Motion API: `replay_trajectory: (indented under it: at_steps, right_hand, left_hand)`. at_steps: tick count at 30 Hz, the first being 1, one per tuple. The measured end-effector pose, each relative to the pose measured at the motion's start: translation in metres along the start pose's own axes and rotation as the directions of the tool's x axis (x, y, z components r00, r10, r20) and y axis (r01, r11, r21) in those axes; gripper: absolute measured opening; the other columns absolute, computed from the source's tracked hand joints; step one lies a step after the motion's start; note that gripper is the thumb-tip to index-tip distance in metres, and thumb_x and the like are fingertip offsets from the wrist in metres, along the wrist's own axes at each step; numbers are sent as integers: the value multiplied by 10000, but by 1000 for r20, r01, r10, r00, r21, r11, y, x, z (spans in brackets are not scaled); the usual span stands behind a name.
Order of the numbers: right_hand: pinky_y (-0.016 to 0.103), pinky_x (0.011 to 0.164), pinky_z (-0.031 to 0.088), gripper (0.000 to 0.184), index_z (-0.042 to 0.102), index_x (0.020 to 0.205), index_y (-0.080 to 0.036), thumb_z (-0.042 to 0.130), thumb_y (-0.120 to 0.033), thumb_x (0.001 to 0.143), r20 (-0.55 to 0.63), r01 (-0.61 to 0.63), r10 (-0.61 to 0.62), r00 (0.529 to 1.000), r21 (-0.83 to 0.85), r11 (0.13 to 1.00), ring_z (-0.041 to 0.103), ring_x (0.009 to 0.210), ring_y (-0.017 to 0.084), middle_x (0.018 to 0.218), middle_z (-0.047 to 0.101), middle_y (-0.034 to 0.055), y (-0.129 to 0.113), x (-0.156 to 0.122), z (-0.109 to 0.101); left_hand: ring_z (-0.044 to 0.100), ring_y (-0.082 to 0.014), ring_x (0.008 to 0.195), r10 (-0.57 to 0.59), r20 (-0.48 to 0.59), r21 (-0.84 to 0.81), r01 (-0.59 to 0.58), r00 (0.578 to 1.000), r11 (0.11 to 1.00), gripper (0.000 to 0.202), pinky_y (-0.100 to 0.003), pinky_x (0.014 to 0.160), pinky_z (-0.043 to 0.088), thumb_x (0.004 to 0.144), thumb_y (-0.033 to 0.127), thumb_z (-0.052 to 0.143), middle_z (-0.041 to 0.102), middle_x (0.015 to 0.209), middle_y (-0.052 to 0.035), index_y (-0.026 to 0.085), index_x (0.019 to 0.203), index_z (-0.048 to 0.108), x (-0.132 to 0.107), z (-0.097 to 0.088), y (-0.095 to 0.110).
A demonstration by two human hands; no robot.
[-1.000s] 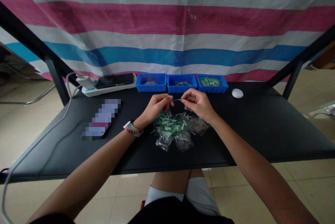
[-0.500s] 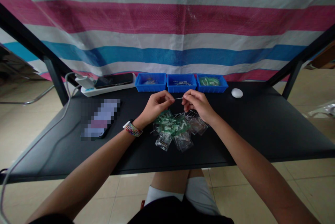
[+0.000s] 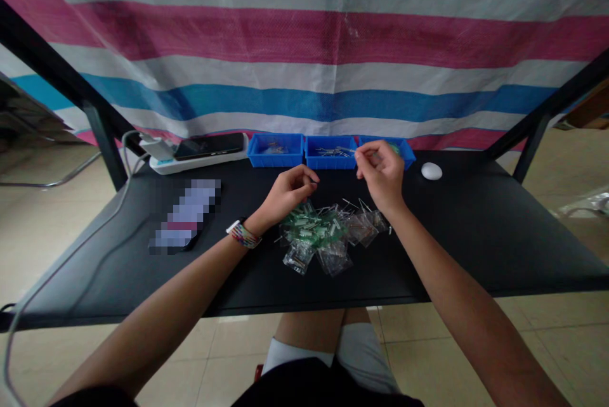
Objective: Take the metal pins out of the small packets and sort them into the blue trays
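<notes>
My right hand (image 3: 382,172) is raised at the front of the blue bins, thumb and fingers pinched together. A thin metal pin (image 3: 349,150) seems to stick out leftward from its fingertips, over the middle blue bin (image 3: 330,161), which holds similar pins. Beside the pile, my left hand (image 3: 290,191) hovers low with curled fingers, thumb near the index finger; anything between them is too small to make out. Below both hands lies a pile of small green and clear plastic packets (image 3: 314,229), with loose metal pins (image 3: 354,205) along its back edge.
The left blue bin (image 3: 276,160) holds small packets; my right hand partly covers the right blue bin (image 3: 408,156). A white egg-shaped object (image 3: 431,171) lies to the right. At left are a power strip (image 3: 200,163), a dark phone (image 3: 209,146) and a blurred-out phone (image 3: 188,217).
My hands have come apart. The right moved up and right to the bins, taking the thin pin from between both hands; the left stayed almost where it was.
</notes>
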State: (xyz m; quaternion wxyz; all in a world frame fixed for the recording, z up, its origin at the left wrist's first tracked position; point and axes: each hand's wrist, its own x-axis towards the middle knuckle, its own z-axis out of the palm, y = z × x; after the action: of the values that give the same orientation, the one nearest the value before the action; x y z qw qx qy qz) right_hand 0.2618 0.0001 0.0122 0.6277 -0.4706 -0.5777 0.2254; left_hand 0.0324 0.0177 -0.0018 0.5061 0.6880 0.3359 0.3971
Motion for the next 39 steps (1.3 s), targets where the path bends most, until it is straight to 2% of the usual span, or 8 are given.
replay_trajectory:
  at_steps: [4, 12, 16, 21, 24, 29, 33, 39]
  right_hand:
    - [327, 666, 484, 249, 672, 1031, -239, 597, -477, 1031, -249, 132, -220, 943, -324, 937, 581, 689, 191, 751, 561, 11, 11, 24, -13]
    - [311, 632, 388, 122, 782, 922, -211, 668, -253, 928, 193, 215, -117, 974, -642, 736, 547, 637, 190, 676, 625, 17, 34, 16, -6]
    - [295, 618, 389, 113, 749, 802, -209, 676, -215, 887, 349, 208, 4, 937, -566, 798, 542, 592, 162, 630, 608, -8, 26, 13, -16]
    - [269, 594, 401, 31, 781, 773, -212, 765, -214, 799, 583, 111, 252, 772, -515, 850, 614, 614, 147, 687, 693, -10, 24, 9, -28]
    - [266, 600, 408, 50, 771, 734, -215, 803, -192, 764, 623, 129, 278, 731, -526, 841, 638, 629, 149, 695, 718, -5, 25, 2, -26]
    - [261, 590, 394, 84, 725, 715, -201, 762, -128, 733, 624, 100, 255, 738, -475, 874, 611, 616, 137, 678, 691, -11, 24, -2, -18]
    - [260, 606, 428, 48, 670, 794, -192, 701, -228, 802, 574, -67, 171, 801, -198, 978, 586, 631, 132, 704, 645, -17, 17, -1, -12]
    - [272, 650, 502, 132, 607, 835, -207, 723, -244, 783, 520, -269, 192, 832, 77, 960, 669, 684, 155, 777, 735, 24, 8, -9, 2]
  left_hand:
    - [523, -103, 552, -23, 16, -12, 23, 1000, 1000, 155, -226, 536, 396, 843, 273, 681, 559, 663, 39, 157, 946, 675, 0, -1, -1]
    - [525, -101, 551, -13, 31, 8, 13, 999, 1000, 119, -222, 524, 396, 841, 250, 664, 570, 678, 25, 159, 910, 698, 0, -1, -2]
    - [518, -98, 552, -4, 34, -1, 4, 999, 1000, 120, -223, 530, 386, 860, 258, 662, 562, 670, 28, 155, 909, 696, -1, -2, 0]
    - [522, -100, 555, -6, 39, 3, 6, 999, 1000, 119, -225, 533, 386, 868, 259, 665, 567, 669, 30, 155, 923, 685, -2, -1, 0]
    - [519, -100, 534, -5, 32, -19, 6, 999, 1000, 142, -224, 523, 390, 867, 260, 676, 561, 649, 42, 161, 968, 668, -1, -1, -1]
    - [513, -96, 525, -4, 24, -19, 5, 1000, 1000, 165, -218, 519, 389, 875, 269, 682, 551, 633, 49, 155, 992, 659, -1, 0, -2]
    - [516, -99, 542, -13, 33, 4, 13, 999, 1000, 164, -214, 528, 403, 895, 290, 660, 557, 648, 43, 154, 988, 661, -2, 0, 1]
    - [561, -111, 598, -37, 102, 59, 31, 994, 998, 252, -221, 562, 441, 945, 381, 598, 618, 718, 5, 153, 914, 702, -2, -1, 5]
